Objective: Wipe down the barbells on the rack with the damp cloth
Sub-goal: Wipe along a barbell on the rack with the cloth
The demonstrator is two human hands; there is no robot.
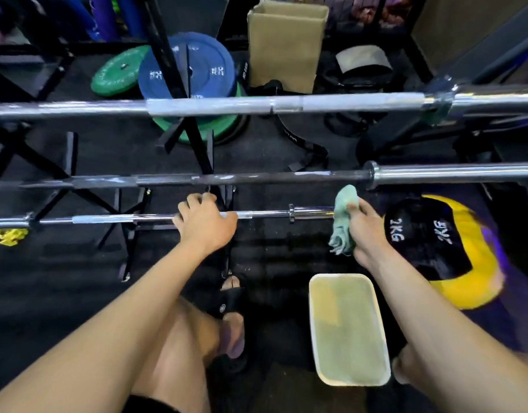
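Observation:
Three barbells lie across a black rack (128, 234). The nearest, a short chrome barbell (122, 218), runs left to right at mid-height. My left hand (206, 223) grips its shaft near the middle. My right hand (365, 231) holds a bunched pale green cloth (343, 222) wrapped on the bar's right sleeve end. Beyond it lies a dark barbell (257, 177) with a chrome sleeve. The farthest, a long silver barbell (227, 105), sits highest.
A white tub (347, 329) of cloudy water stands on the black floor by my right forearm. A black-and-yellow weight ball (441, 248) lies to the right. Blue and green plates (185, 70), a cardboard box (286, 46) and a yellow rag (11, 236) lie around. My legs are below.

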